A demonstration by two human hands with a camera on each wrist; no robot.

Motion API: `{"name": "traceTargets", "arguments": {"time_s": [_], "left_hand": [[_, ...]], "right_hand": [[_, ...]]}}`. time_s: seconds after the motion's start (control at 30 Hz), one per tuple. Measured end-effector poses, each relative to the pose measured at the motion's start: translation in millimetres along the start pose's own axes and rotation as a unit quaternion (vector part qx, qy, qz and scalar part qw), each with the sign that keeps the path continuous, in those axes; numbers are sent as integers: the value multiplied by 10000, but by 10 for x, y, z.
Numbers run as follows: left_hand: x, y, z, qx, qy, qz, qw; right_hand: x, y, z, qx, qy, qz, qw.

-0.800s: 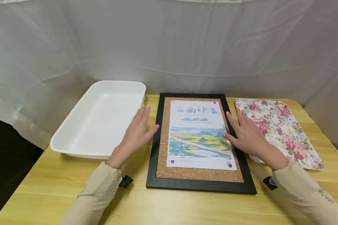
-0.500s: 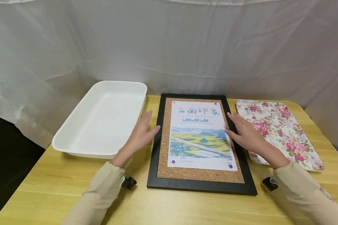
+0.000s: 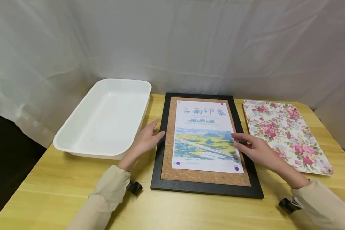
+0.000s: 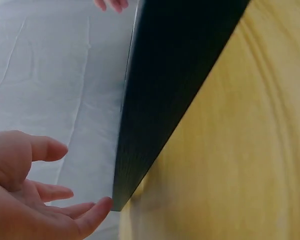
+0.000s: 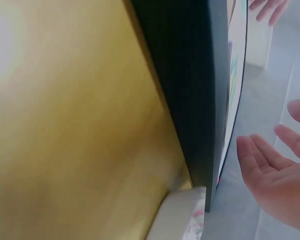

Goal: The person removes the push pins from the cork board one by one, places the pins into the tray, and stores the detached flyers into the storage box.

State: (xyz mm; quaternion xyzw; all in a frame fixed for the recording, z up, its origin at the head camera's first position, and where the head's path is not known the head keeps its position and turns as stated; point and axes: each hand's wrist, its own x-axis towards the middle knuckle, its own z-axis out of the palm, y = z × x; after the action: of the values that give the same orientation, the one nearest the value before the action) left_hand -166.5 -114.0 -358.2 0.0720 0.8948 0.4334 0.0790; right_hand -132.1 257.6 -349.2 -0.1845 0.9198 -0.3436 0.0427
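Observation:
A black-framed cork board point(image 3: 207, 179) lies on the table with a printed landscape poster point(image 3: 204, 150) on it. A pink pushpin point(image 3: 222, 103) marks the poster's upper right corner, and purple pushpins point(image 3: 178, 163) mark both lower corners. My left hand point(image 3: 145, 140) is beside the board's left edge, fingers loosely spread and holding nothing. Over the board's right side, my right hand point(image 3: 256, 150) has its fingers bent a little and its thumb near the index finger, with nothing held. In the right wrist view the right hand point(image 5: 280, 172) looks apart from the board.
A deep white tray point(image 3: 103, 123) sits left of the board. To its right lies a flower-patterned tray point(image 3: 287, 137). Behind the wooden table point(image 3: 189, 210) hangs a pale grey curtain point(image 3: 172, 44).
My right hand has moved back toward me and its fingers have bent inward from nearly straight. The left hand has lowered slightly beside the board, its fingers spreading. Board and trays stay put.

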Motion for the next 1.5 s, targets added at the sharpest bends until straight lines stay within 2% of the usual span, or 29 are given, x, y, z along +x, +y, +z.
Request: {"name": "traceTargets", "arguments": {"time_s": [0.17, 0.37, 0.57, 0.67, 0.87, 1.1, 1.5], "left_hand": [[19, -32, 46, -405, -85, -69, 9991], [52, -102, 96, -681, -178, -365, 9969], [76, -180, 78, -850, -425, -434, 9945], [66, -197, 61, -946, -427, -528, 9932], [52, -199, 51, -1139, -330, -623, 9910], [63, -199, 62, -1125, -299, -700, 9907], [66, -207, 63, -1093, -279, -827, 9902]], "right_hand": [[-102, -21, 36, 480, -193, 114, 9986], [-226, -16, 33, 1215, -517, 510, 9899], [-304, 11, 36, 1183, -690, 740, 9878], [-337, 35, 46, 1191, -757, 783, 9869], [-388, 101, 90, 1033, -546, 583, 9914], [-432, 161, 141, 957, -271, 248, 9947], [-454, 182, 188, 877, -118, 326, 9955]]}}
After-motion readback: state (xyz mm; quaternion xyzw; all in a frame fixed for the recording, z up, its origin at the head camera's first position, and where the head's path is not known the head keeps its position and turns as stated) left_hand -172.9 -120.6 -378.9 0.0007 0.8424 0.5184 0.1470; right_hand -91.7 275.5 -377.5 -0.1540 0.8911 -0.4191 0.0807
